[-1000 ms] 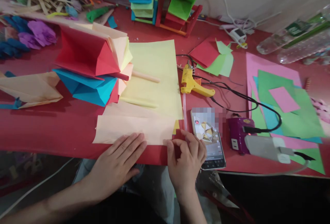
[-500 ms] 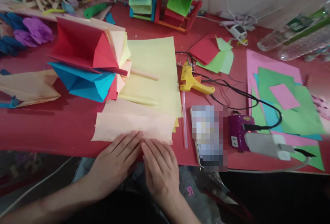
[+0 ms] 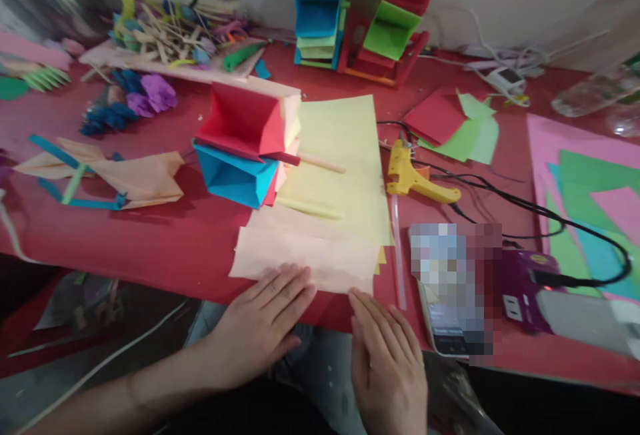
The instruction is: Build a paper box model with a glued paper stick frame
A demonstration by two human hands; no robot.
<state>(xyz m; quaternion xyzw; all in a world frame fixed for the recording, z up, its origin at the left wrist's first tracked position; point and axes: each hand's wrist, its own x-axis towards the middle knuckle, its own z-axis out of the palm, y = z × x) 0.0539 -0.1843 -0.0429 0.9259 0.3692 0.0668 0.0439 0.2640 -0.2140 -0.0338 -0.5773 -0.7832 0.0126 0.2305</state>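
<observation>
A folded sheet of peach paper (image 3: 305,255) lies along the front of the red table. My left hand (image 3: 280,315) rests flat on its lower edge, fingers stretched out side by side. Just off the sheet's lower right corner is my right hand (image 3: 387,355), its fingers extended and holding nothing; whether a fingertip touches the corner I cannot tell. Beyond the sheet lies a large pale yellow sheet (image 3: 345,148) with thin rolled paper sticks on it. Red (image 3: 245,121) and blue (image 3: 235,171) folded paper boxes stand at its left side.
A yellow glue gun (image 3: 415,178) with a clear glue stick lies to the right, near a phone (image 3: 445,288) and a purple plug adapter (image 3: 530,281). Black cables cross the table. Coloured paper, craft sticks (image 3: 165,35) and finished paper models (image 3: 320,21) lie farther back.
My hands have moved apart: the right one has slid rightward off the sheet's middle, while the left stays on the lower edge. The view has shifted left.
</observation>
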